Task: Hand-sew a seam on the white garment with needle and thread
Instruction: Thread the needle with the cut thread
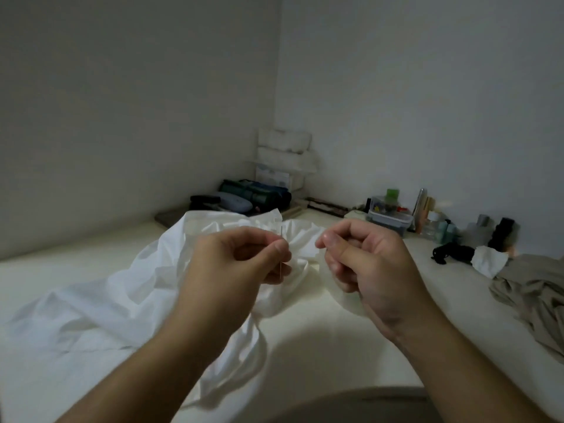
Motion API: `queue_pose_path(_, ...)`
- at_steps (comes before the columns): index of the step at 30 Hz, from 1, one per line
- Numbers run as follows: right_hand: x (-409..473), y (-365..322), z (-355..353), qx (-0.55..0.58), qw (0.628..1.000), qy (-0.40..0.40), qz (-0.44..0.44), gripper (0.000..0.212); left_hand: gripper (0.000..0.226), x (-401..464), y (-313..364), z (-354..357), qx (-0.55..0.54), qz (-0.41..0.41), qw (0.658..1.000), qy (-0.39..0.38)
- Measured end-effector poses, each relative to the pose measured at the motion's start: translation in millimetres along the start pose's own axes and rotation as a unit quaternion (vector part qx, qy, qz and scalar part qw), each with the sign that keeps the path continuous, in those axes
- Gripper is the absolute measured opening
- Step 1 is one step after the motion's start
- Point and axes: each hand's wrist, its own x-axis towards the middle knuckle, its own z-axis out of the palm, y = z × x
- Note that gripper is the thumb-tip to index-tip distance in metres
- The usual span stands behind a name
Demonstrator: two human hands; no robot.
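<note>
Our left hand [241,264] pinches needle [280,254] upright above garment [100,300], ready for threading | right hand [363,254] curled beside needle, thread unseen, grip unclear | garment on worktop [335,346]

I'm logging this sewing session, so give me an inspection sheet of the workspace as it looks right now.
Surface: pale table, dim light.
Job's things: white garment crumpled on table; needle upright; thread too fine to see.
Clutter: clear lidded box, bottles, beige cloth, black cord, dark bundle.
Hands: left hand pinches needle; right hand curled, thumb to forefinger, contents unclear.
Cables: only the black cord, type unclear.
Surroundings: plain walls, corner.
</note>
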Motion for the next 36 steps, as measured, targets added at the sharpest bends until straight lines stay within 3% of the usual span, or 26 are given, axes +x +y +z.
queue_pose_path(9,64.3,0.3,27.7,0.009,0.987,-0.138,-0.079,0.019,0.006,36.8,-24.0,7.8,-0.068,0.023,0.996,0.046)
queue_pose_path(19,50.6,44.3,14.0,0.018,0.991,-0.104,-0.087,0.012,0.012,44.1,-40.3,-3.3,-0.06,0.029,0.998,-0.008)
queue_pose_path(36,47.4,51.7,14.3,-0.037,0.989,-0.078,-0.119,0.009,0.009,42.7,-45.7,-0.3,-0.059,0.018,0.998,-0.012)
